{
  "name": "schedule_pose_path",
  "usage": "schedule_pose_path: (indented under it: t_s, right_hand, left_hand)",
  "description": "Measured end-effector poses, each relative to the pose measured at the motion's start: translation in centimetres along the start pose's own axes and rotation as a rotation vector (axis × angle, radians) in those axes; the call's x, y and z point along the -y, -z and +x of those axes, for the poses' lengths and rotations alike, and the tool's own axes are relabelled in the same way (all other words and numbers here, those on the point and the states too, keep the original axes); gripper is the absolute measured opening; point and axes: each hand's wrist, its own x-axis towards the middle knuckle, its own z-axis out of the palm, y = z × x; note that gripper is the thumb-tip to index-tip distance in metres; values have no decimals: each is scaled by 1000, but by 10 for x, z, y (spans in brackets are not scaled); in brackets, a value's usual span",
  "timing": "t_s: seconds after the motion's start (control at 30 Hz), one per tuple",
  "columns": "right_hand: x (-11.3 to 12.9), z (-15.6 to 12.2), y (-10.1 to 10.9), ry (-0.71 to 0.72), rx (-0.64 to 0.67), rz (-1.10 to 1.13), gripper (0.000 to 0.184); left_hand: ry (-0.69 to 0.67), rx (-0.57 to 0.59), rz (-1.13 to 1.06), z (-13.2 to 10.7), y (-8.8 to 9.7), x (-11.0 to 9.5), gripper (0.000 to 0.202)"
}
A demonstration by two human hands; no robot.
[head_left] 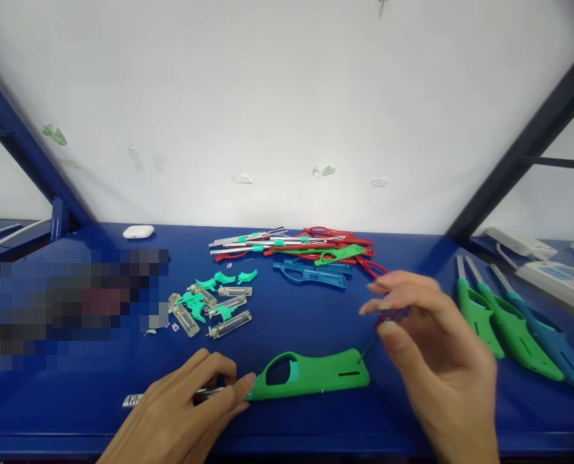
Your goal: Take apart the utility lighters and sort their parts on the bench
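A green long-necked lighter (316,376) lies along the front of the blue table, its metal tube pointing left and its handle right. My left hand (190,399) is closed over the tube, thumb and fingers at the teal collar. In my right hand (436,361), a small dark purple handle (392,315) is pinched between thumb and fingers. From it a thin shaft (368,347), like a small screwdriver's, runs down to the right end of the green handle. Fingers partly hide the purple handle. A teal trigger (294,372) shows inside the lighter's loop.
Clear fuel tanks (229,324) and teal triggers (247,277) lie loose at centre left. Metal tubes (248,243), red shells (330,232) and blue shells (311,274) are piled behind. Three lighters (524,335) lie at right, near a power strip (562,283). A white case (138,231) sits back left.
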Motion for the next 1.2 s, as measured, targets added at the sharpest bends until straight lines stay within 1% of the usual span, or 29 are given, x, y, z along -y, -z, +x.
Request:
schedule_pose_path:
  t_s: [0.07,0.1,0.2,0.23,0.27,0.33,0.37,0.43,0.5,0.53,0.6,0.63,0.67,0.7,0.77,0.87,0.93,1.0,1.07,1.2]
  right_hand:
    - [0,-3,1,34,-24,-6,10]
    - [0,-5,2,27,-19,-8,14]
    - [-3,-9,5,-51,37,34,25]
    - [-4,-9,6,-61,41,53,24]
    - [-5,-9,6,-55,34,62,19]
    - [-6,-8,7,-18,-15,45,6]
    - [-7,-7,8,-7,-40,22,5]
    - [-8,-7,9,-22,-66,-28,11]
    - [-8,-8,10,-70,-43,-34,22]
    - [-8,-8,10,-83,-26,-21,24]
    - [-7,-7,8,-60,-22,15,17]
    - [-6,-7,7,-28,-33,22,11]
    - [-6,-6,6,8,-56,17,11]
    - [-6,-6,5,32,-80,0,15]
    - [-5,-6,5,22,-102,-44,20]
    - [-6,-6,4,-34,-63,-67,28]
    - [-6,-6,4,5,-56,-62,26]
    - [-5,-5,4,83,-86,-57,23]
    - [-6,-6,4,106,-111,-66,26]
    - [-6,-8,4,-2,-81,-97,33]
  left_hand:
    - [5,6,-11,-2,-1,0,30]
    - [12,11,-19,-3,-2,1,30]
    - [25,24,-36,-7,-3,2,29]
    - [26,29,-39,-8,-4,2,30]
    - [26,33,-40,-8,-4,3,30]
    - [31,44,-41,-8,-4,3,30]
    - [35,50,-43,-7,-4,3,30]
    - [40,58,-45,-7,-4,3,29]
    - [43,60,-41,-6,-4,3,29]
    - [43,57,-38,-7,-4,3,29]
    - [39,57,-39,-8,-4,3,30]
    - [35,60,-43,-8,-4,3,30]
    - [33,63,-46,-9,-4,3,29]
    - [33,66,-46,-9,-4,3,29]
    - [34,67,-36,-10,-3,3,30]
    - [40,68,-29,-9,-4,2,30]
    - [41,68,-36,-9,-4,2,30]
    - [40,63,-38,-9,-4,2,30]
    - [38,57,-34,-9,-4,3,31]
    - [38,63,-43,-9,-4,3,32]
